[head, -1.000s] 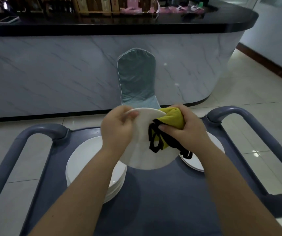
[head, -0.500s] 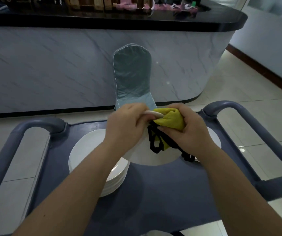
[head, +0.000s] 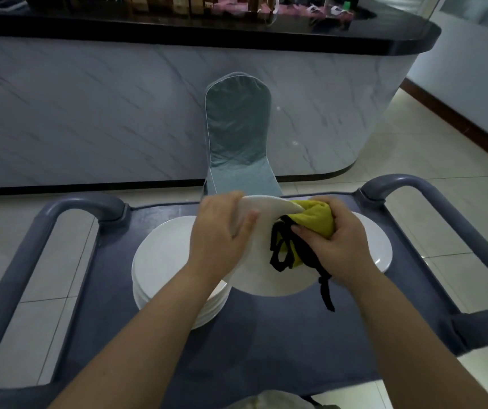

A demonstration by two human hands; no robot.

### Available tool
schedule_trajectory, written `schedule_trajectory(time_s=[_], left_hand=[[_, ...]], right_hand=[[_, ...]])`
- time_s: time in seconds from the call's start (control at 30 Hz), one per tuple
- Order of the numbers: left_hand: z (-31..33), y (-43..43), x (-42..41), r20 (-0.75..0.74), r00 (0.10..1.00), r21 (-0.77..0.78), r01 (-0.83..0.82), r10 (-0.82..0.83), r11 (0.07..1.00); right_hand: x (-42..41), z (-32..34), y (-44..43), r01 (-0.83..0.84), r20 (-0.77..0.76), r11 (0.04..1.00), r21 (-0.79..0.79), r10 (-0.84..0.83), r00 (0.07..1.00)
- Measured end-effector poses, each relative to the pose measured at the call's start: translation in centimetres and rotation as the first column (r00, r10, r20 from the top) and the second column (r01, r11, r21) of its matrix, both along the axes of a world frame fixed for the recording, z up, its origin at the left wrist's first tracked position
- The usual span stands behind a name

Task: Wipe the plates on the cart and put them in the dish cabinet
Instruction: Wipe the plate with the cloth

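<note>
Ahead of me: curved counter (head: 89,113), grey marbled front, glossy black top (head: 236,35); one grey-green covered chair (head: 238,134) just before it; pale glossy floor tiles (head: 413,172); white wall (head: 478,78) with dark skirting (head: 458,122) far right.

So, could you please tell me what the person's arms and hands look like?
Both arms are bare as far as the head view shows: there is no sleeve on the left forearm or the right forearm. The left hand and the right hand wear no gloves, and no watch, bracelet or ring shows on the sides in view.
</note>
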State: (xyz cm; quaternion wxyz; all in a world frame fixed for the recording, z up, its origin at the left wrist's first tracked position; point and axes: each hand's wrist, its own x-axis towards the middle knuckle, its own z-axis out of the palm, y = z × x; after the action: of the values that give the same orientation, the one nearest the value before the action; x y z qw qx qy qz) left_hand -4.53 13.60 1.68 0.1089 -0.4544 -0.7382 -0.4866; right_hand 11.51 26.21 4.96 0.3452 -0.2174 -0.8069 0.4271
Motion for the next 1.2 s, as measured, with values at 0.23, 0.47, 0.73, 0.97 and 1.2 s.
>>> schedule_trajectory(time_s=[0.23, 0.47, 0.73, 0.97, 1.2], left_hand=[[6.3, 1.5, -1.0, -0.251, 0.966, 0.051, 0.082, -0.067, 0.995], [1.6, 0.1, -0.3, 0.782, 0.612, 0.148, -0.367, 0.118, 0.918], [1.6, 1.0, 0.3, -0.062, 0.994, -0.065, 0.088, -0.092, 0.994], [5.7, 1.6, -1.6, 0.008, 0.999, 0.047, 0.04, -0.04, 0.998], [-0.4, 0.4, 1.3, 0.784, 0.601, 0.057, -0.321, 0.157, 0.945]], right_hand=[[-1.4, 4.2, 0.1, -0.134, 0.009, 0.987, 0.083, 0.134, 0.991], [-0.1, -0.8, -1.3, 0.155, -0.109, 0.951, -0.268, -0.19, 0.976], [-0.4, 1.1, 0.4, -0.055, 0.095, 0.993, 0.104, 0.045, 0.994], [-1.1, 3.1, 0.3, -0.022, -0.008, 1.0, 0.009, 0.022, 1.0], [0.1, -2.6, -1.0, 0.203, -0.138, 0.924, -0.325, -0.259, 0.956]])
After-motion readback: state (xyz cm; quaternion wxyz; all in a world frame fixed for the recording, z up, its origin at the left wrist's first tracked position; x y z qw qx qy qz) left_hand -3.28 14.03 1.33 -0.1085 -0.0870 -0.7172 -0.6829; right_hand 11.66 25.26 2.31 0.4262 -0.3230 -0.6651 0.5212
